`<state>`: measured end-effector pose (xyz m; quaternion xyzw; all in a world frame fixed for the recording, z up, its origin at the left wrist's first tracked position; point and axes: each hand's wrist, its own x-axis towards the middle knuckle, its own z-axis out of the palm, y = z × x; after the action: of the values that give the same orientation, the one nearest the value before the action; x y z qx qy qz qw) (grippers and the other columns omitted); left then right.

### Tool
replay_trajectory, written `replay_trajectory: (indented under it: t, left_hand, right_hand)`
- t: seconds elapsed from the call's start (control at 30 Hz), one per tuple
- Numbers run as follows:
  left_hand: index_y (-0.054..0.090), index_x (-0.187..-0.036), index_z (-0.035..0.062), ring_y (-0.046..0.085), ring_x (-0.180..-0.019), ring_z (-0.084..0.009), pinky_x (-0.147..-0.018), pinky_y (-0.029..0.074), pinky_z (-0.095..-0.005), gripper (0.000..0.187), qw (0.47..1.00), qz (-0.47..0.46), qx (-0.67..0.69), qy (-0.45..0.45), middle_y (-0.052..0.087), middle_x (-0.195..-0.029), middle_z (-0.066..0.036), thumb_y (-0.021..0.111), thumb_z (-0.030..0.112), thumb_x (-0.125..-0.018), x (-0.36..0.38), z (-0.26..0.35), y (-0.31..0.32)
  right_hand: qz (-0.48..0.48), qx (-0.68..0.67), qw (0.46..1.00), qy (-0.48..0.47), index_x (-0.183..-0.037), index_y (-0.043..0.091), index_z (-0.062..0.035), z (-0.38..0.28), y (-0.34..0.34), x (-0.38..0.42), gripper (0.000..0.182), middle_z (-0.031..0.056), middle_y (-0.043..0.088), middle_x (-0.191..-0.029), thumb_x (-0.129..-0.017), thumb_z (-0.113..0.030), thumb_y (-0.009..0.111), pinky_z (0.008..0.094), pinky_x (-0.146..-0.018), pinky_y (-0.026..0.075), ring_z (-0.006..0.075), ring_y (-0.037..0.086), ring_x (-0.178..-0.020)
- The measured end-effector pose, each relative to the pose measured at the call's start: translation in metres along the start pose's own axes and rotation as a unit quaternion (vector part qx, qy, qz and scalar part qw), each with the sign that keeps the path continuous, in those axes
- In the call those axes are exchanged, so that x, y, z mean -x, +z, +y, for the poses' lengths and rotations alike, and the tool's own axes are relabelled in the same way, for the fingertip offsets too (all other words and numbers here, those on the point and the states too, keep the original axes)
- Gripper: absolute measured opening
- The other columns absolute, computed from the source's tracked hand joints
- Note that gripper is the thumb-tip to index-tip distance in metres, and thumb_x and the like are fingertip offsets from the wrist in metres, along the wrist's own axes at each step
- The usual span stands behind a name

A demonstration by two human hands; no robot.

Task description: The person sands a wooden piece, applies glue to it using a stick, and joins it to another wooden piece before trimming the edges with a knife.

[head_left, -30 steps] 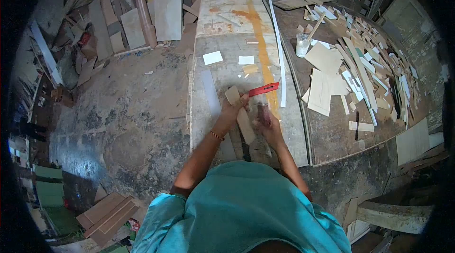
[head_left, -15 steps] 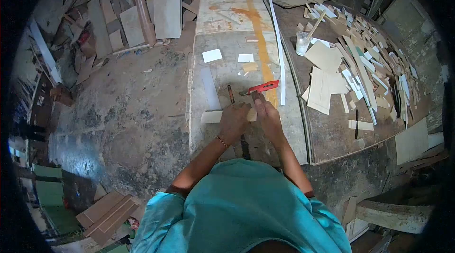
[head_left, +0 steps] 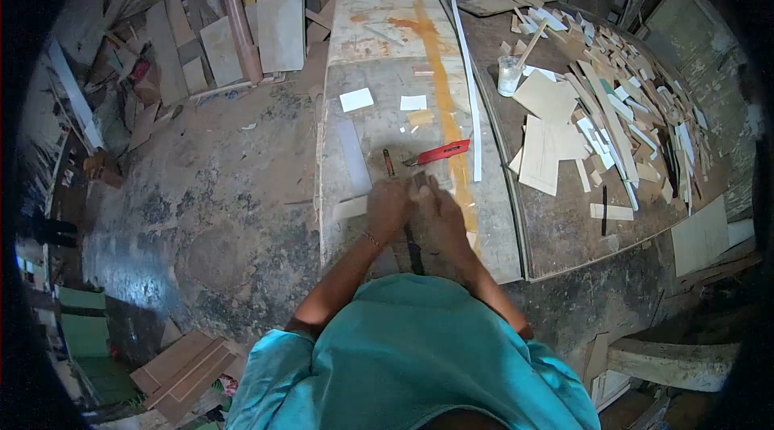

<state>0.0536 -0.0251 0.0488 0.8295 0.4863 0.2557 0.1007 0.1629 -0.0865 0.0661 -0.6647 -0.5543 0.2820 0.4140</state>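
Observation:
My left hand (head_left: 389,208), with a bracelet at the wrist, is closed on a pale wood strip (head_left: 350,207) that sticks out to its left. Close beside it, my right hand (head_left: 439,212) has its fingers pressed round a small brown block (head_left: 419,180). A red utility knife (head_left: 442,153) lies on the board just beyond the right hand, its blade to the left. The dark pencil-like tool (head_left: 389,162) lies beyond the left hand. A translucent strip (head_left: 354,155) rests to the left. The fingertips are partly hidden.
White pieces (head_left: 356,99) and a small tan piece (head_left: 420,117) lie farther up the worn board (head_left: 387,67). A long white strip (head_left: 468,75) runs along its right side. On the right table are a jar (head_left: 509,75) with a stick and many wood scraps (head_left: 629,116).
My right hand has moved left and closer to my left hand. The pale strip has tilted and shifted slightly. The red knife stays on the board.

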Motion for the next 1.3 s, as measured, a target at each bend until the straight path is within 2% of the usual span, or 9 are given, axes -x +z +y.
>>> replay_trajectory:
  t: [0.3, 0.53, 0.67, 0.77, 0.83, 1.03, 1.13, 1.23, 1.3]
  left_hand:
    - [0.060, -0.078, 0.0053, 0.059, -0.066, -0.0311, -0.060, 0.046, -0.0414, 0.013, 0.995, -0.077, -0.069, 0.002, 0.059, -0.069, -0.017, 0.055, 0.013, -0.069, 0.001, 0.009, 0.000]
    - [0.062, -0.078, 0.0020, 0.059, -0.069, -0.0340, -0.062, 0.048, -0.0421, 0.022, 0.990, -0.136, -0.045, -0.013, 0.059, -0.074, -0.019, 0.063, 0.022, -0.069, 0.003, 0.016, -0.006]
    - [0.058, -0.084, 0.0057, 0.059, -0.064, -0.0261, -0.062, 0.044, -0.0428, 0.016, 0.977, -0.010, 0.205, -0.057, 0.059, -0.068, -0.014, 0.054, 0.021, -0.079, 0.004, 0.022, -0.009]
    - [0.053, -0.074, 0.0073, 0.054, -0.060, -0.0187, -0.058, 0.043, -0.0360, 0.027, 0.806, -0.013, 0.561, -0.187, 0.053, -0.061, -0.008, 0.054, 0.032, -0.084, -0.026, -0.015, -0.013]
    - [0.048, -0.067, 0.0092, 0.049, -0.059, -0.0145, -0.057, 0.042, -0.0314, 0.036, 0.621, -0.019, 0.758, -0.198, 0.047, -0.059, -0.004, 0.053, 0.039, -0.085, -0.039, -0.036, -0.018]
    - [0.045, -0.067, 0.0104, 0.048, -0.062, -0.0151, -0.060, 0.043, -0.0305, 0.034, 0.435, 0.095, 0.851, -0.277, 0.048, -0.063, -0.003, 0.052, 0.038, -0.086, -0.036, -0.048, -0.020]
    - [0.051, -0.081, 0.0066, 0.052, -0.074, -0.0167, -0.075, 0.044, -0.0343, 0.032, 0.468, 0.091, 0.827, -0.298, 0.053, -0.074, -0.006, 0.053, 0.038, -0.085, -0.027, -0.049, -0.017]
    - [0.043, -0.113, -0.0005, 0.049, -0.101, -0.0204, -0.092, 0.037, -0.0367, 0.053, 0.659, 0.185, 0.672, -0.283, 0.052, -0.104, -0.015, 0.057, 0.040, -0.083, -0.016, -0.082, 0.016]
    - [0.019, -0.128, 0.0000, 0.030, -0.119, -0.0278, -0.101, 0.024, -0.0366, 0.082, 0.830, 0.306, 0.365, -0.290, 0.029, -0.128, -0.016, 0.061, 0.047, -0.076, -0.008, -0.079, 0.018]
  right_hand:
    - [-0.018, -0.043, 0.999, 0.004, -0.121, 0.042, -0.0018, 0.009, -0.007, -0.016, 0.053, 0.0239, 0.053, -0.104, -0.090, -0.043, 0.033, 0.0412, -0.084, 0.039, 0.0359, 0.051, -0.098]
    - [-0.005, -0.038, 0.997, 0.065, -0.118, 0.044, -0.0016, 0.016, -0.006, -0.021, 0.050, 0.0194, 0.057, -0.088, -0.090, -0.042, 0.035, 0.0387, -0.073, 0.041, 0.0348, 0.055, -0.080]
    - [-0.041, -0.196, 0.976, 0.084, -0.113, 0.047, -0.0027, 0.021, -0.012, -0.036, 0.043, 0.0073, 0.056, -0.081, -0.090, -0.038, 0.042, 0.0321, -0.067, 0.041, 0.0206, 0.052, -0.069]
    - [-0.085, -0.254, 0.960, 0.083, -0.108, 0.050, -0.0040, 0.030, -0.010, -0.022, 0.035, -0.0005, 0.050, -0.072, -0.088, -0.033, 0.049, 0.0222, -0.052, 0.034, 0.0089, 0.044, -0.059]
    - [-0.105, -0.255, 0.959, 0.068, -0.103, 0.051, -0.0044, 0.040, -0.006, -0.011, 0.031, -0.0027, 0.047, -0.069, -0.084, -0.029, 0.055, 0.0188, -0.047, 0.032, 0.0056, 0.041, -0.055]
    - [-0.093, -0.324, 0.937, 0.097, -0.099, 0.050, -0.0035, 0.037, -0.005, -0.005, 0.031, -0.0013, 0.051, -0.077, -0.074, -0.014, 0.066, 0.0238, -0.058, 0.040, 0.0088, 0.047, -0.065]
    - [-0.051, -0.316, 0.942, 0.098, -0.092, 0.050, -0.0047, 0.033, -0.004, -0.016, 0.026, -0.0024, 0.048, -0.070, -0.072, -0.011, 0.065, 0.0234, -0.056, 0.038, 0.0086, 0.046, -0.061]
    - [-0.026, -0.315, 0.947, 0.055, -0.093, 0.050, -0.0055, 0.016, -0.014, -0.025, 0.027, -0.0015, 0.048, -0.073, -0.071, -0.009, 0.065, 0.0249, -0.061, 0.039, 0.0097, 0.047, -0.066]
    - [-0.011, -0.284, 0.958, 0.022, -0.096, 0.050, -0.0060, 0.006, -0.023, -0.031, 0.030, -0.0006, 0.049, -0.075, -0.071, -0.009, 0.065, 0.0260, -0.065, 0.039, 0.0104, 0.047, -0.070]
